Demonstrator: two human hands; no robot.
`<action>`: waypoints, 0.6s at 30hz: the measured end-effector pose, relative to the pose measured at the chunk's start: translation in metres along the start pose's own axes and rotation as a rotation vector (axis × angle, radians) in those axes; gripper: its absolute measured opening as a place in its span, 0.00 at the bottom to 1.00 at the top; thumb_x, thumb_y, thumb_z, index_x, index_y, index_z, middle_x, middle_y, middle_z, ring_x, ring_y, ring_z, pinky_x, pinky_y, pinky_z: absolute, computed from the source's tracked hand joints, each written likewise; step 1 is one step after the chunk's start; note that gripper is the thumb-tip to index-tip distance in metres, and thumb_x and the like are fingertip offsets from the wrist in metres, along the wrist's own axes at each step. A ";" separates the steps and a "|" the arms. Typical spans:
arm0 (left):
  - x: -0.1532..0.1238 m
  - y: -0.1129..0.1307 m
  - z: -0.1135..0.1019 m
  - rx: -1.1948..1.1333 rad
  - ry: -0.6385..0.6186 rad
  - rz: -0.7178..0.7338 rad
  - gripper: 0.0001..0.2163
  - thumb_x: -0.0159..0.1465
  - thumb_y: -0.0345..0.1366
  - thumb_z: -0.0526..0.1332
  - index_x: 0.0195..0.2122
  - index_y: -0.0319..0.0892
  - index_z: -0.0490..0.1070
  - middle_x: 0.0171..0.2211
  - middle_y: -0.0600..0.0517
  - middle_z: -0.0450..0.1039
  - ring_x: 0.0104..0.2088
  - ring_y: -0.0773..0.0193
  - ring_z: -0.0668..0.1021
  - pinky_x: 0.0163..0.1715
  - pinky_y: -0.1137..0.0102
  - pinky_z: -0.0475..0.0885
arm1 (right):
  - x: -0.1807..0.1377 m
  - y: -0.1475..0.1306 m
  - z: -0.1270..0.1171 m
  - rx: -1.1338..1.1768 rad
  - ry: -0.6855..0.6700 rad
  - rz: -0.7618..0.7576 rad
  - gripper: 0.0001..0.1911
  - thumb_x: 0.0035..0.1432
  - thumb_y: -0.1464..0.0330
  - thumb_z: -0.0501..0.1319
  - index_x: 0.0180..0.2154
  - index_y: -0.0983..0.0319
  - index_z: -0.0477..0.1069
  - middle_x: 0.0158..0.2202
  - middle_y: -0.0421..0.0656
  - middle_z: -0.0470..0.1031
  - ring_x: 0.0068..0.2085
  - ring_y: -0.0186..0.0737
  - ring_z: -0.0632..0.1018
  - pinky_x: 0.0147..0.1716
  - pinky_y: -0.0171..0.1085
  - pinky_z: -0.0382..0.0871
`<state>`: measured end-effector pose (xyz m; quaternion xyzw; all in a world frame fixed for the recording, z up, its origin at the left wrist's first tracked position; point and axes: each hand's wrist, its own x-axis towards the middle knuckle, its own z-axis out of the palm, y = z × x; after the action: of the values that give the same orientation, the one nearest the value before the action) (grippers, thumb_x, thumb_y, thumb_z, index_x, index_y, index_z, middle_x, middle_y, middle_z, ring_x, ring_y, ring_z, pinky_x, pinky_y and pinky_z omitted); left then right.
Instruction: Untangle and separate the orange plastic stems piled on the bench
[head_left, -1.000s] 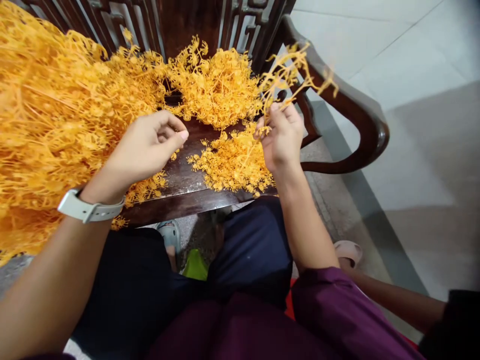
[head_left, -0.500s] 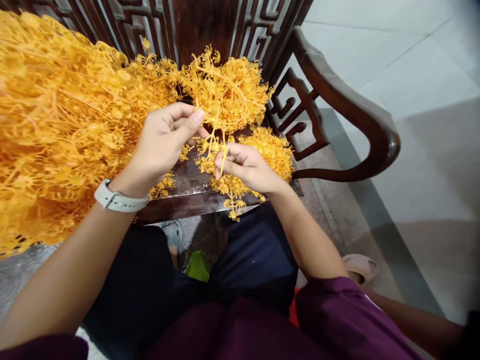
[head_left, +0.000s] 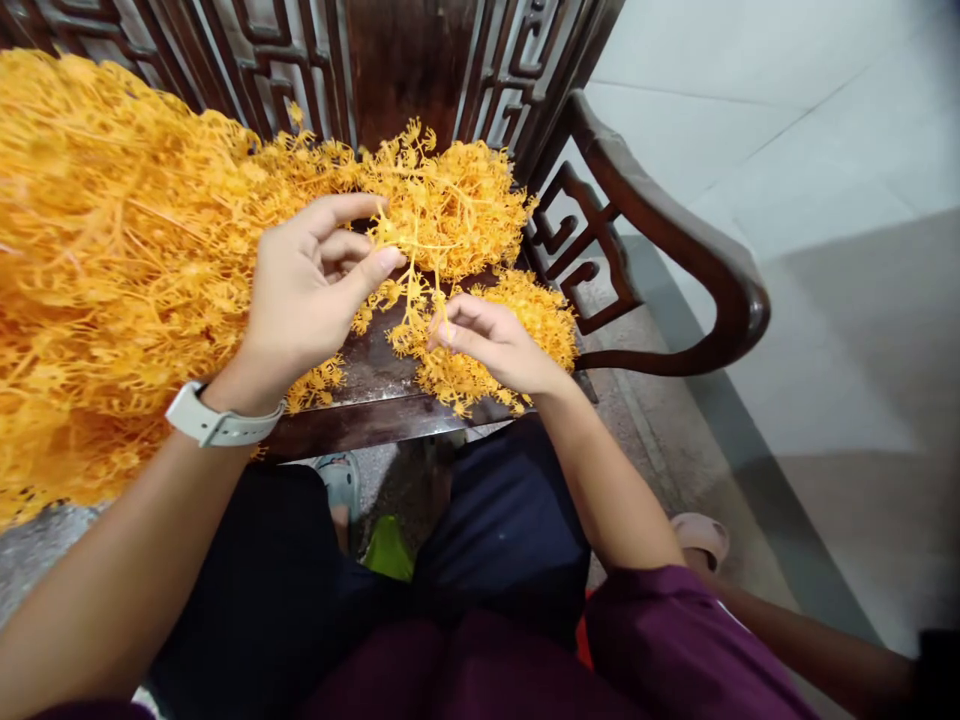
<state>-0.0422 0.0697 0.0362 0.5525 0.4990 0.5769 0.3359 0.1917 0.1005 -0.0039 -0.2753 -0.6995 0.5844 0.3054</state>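
Pinching one orange sprig (head_left: 437, 280) in your right hand (head_left: 495, 345), left hand (head_left: 300, 285) grip parted, you appear mid-sprig; the left heap (head_left: 142, 280) seems unworked.

My feed chops the orange heap (head_left: 112, 300) at left, and idk if the left hand (head_left: 304, 285) touches the sprig (head_left: 413, 284).

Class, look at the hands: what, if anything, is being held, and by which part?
The right hand pinches a yellow sprig by its stem; whether the left hand grips it too cannot be told.
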 end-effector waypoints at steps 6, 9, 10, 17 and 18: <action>-0.006 0.002 -0.011 0.240 -0.011 0.099 0.16 0.71 0.49 0.71 0.57 0.51 0.81 0.46 0.57 0.85 0.52 0.57 0.80 0.62 0.59 0.70 | 0.000 0.007 0.001 -0.002 0.008 0.004 0.19 0.64 0.54 0.74 0.35 0.58 0.71 0.29 0.35 0.67 0.31 0.33 0.65 0.33 0.39 0.59; -0.007 0.007 -0.023 0.452 -0.001 0.137 0.16 0.73 0.48 0.69 0.59 0.51 0.80 0.51 0.58 0.82 0.57 0.57 0.74 0.70 0.60 0.59 | -0.001 0.004 0.001 0.025 -0.039 0.004 0.18 0.64 0.56 0.75 0.34 0.59 0.70 0.29 0.35 0.69 0.31 0.33 0.68 0.33 0.38 0.61; -0.007 0.008 -0.026 0.490 -0.009 0.132 0.15 0.73 0.47 0.69 0.58 0.51 0.81 0.50 0.58 0.81 0.58 0.56 0.73 0.71 0.60 0.57 | -0.002 0.003 0.001 0.040 -0.048 -0.003 0.17 0.64 0.58 0.74 0.34 0.59 0.70 0.30 0.36 0.71 0.31 0.33 0.69 0.33 0.39 0.62; 0.000 0.003 -0.018 0.305 -0.013 0.083 0.08 0.71 0.44 0.70 0.40 0.45 0.80 0.41 0.54 0.81 0.47 0.58 0.76 0.56 0.58 0.67 | -0.003 0.000 -0.001 0.135 0.020 -0.040 0.08 0.62 0.68 0.68 0.31 0.59 0.73 0.29 0.38 0.75 0.30 0.33 0.72 0.32 0.38 0.63; 0.001 0.000 -0.013 0.215 -0.031 0.035 0.09 0.72 0.43 0.70 0.40 0.43 0.80 0.40 0.54 0.81 0.44 0.60 0.76 0.52 0.60 0.69 | -0.003 -0.001 -0.001 0.161 0.043 -0.040 0.07 0.61 0.68 0.68 0.31 0.59 0.73 0.29 0.38 0.75 0.31 0.34 0.72 0.33 0.38 0.64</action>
<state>-0.0552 0.0681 0.0384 0.6027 0.5430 0.5174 0.2723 0.1945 0.0993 -0.0035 -0.2485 -0.6489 0.6266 0.3531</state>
